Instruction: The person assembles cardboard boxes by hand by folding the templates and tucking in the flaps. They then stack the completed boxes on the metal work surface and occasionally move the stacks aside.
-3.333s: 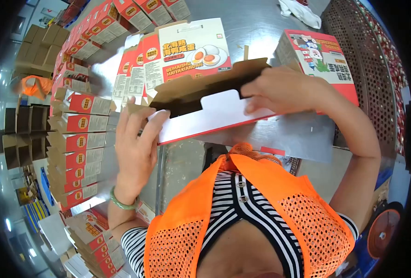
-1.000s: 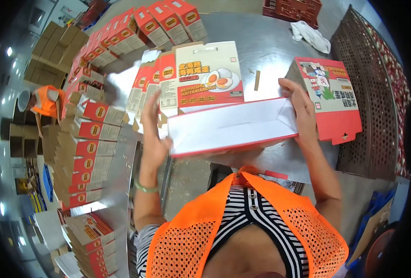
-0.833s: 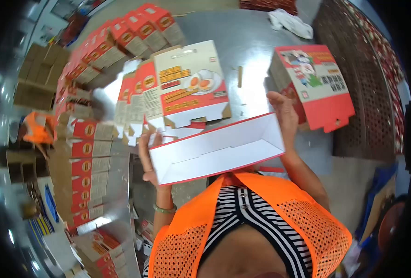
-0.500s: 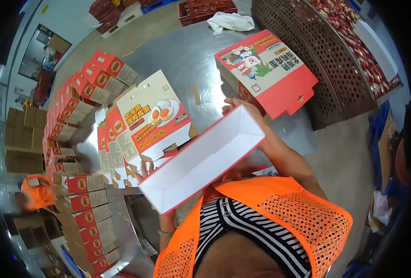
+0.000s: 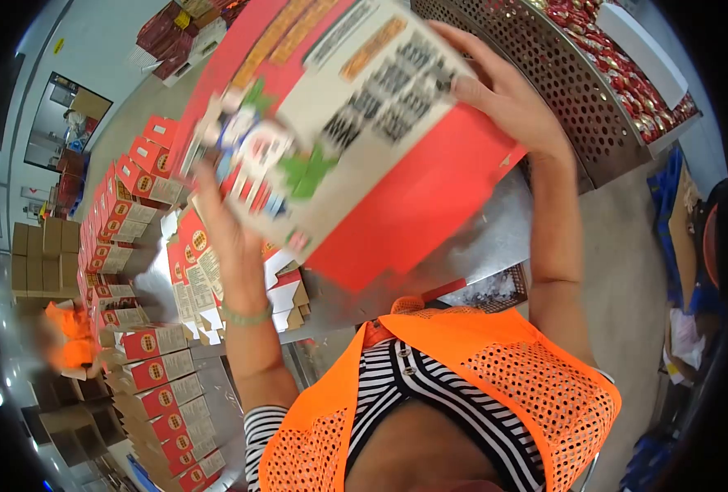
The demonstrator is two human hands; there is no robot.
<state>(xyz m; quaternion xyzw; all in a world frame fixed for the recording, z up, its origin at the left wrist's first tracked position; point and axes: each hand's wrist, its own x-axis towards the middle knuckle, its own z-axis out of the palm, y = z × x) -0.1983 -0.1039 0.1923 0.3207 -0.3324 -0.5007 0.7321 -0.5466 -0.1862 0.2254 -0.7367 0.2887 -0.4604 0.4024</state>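
A large red and cream printed box [image 5: 331,123] is lifted in front of me, tilted and slightly blurred, with a cartoon picture and dark lettering on its face. My left hand [image 5: 229,238] grips its lower left side, the fingertips partly hidden. At its upper right edge, my right hand [image 5: 503,90] has the thumb on the printed face and the fingers over the edge. Below my left hand lie flat red and white cartons [image 5: 196,266] on the metal table [image 5: 495,221].
Rows of red boxes [image 5: 163,369] stand at the left, near a person in an orange vest [image 5: 70,338]. A perforated metal bin [image 5: 593,107] holds red wrapped items [image 5: 626,98] at the upper right. Brown cartons [image 5: 48,254] are stacked far left.
The white-lined tray has left my hands and is out of sight. The large printed box has been taken in both hands and raised from the table toward me.
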